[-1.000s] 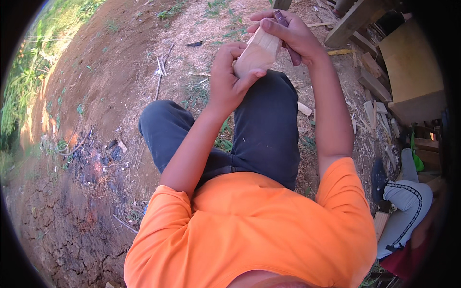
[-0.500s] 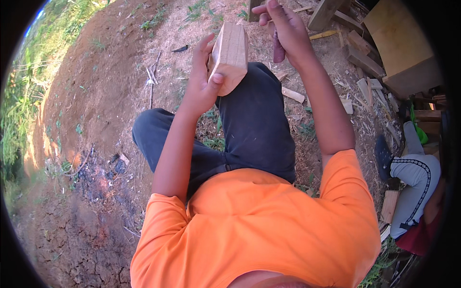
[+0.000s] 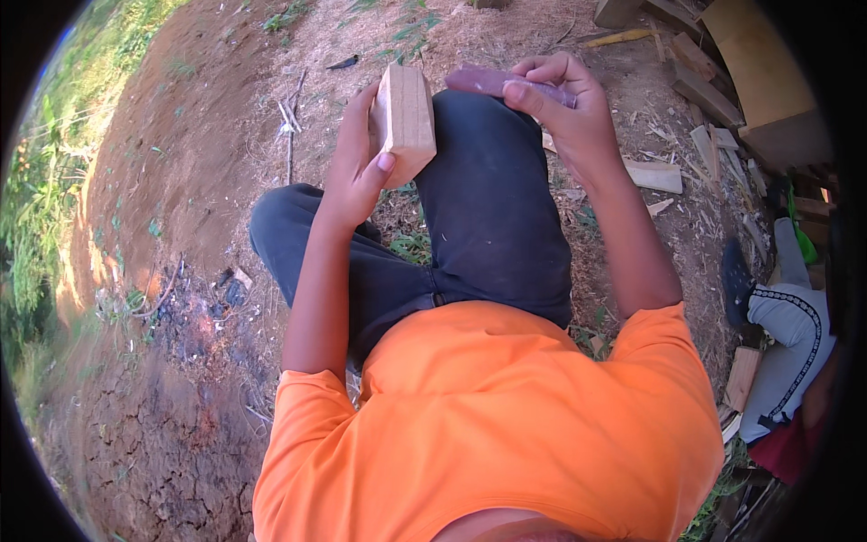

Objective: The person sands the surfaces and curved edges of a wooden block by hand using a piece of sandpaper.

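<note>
My left hand [image 3: 355, 172] grips a pale wooden block [image 3: 409, 113], thumb on the near end and fingers along its left side. The block is tilted upright just left of my raised knee. In my right hand [image 3: 571, 107], a purplish-brown folded strip of sandpaper [image 3: 483, 81] is pinched between thumb and fingers. It lies nearly level above the knee, its free end pointing left at the block, with a small gap between them. The block's left face is mostly hidden from view.
Wood offcuts [image 3: 653, 175] and shavings litter the ground at right, beside stacked timber [image 3: 707, 95] and a large board [image 3: 759, 63]. Another person's leg in grey trousers [image 3: 790, 325] is at far right. Burnt debris [image 3: 203, 303] lies on the soil at left.
My right hand has come down and nearer, and the sandpaper has swung from hanging downward to pointing left. My left hand has shifted slightly left and down with the block.
</note>
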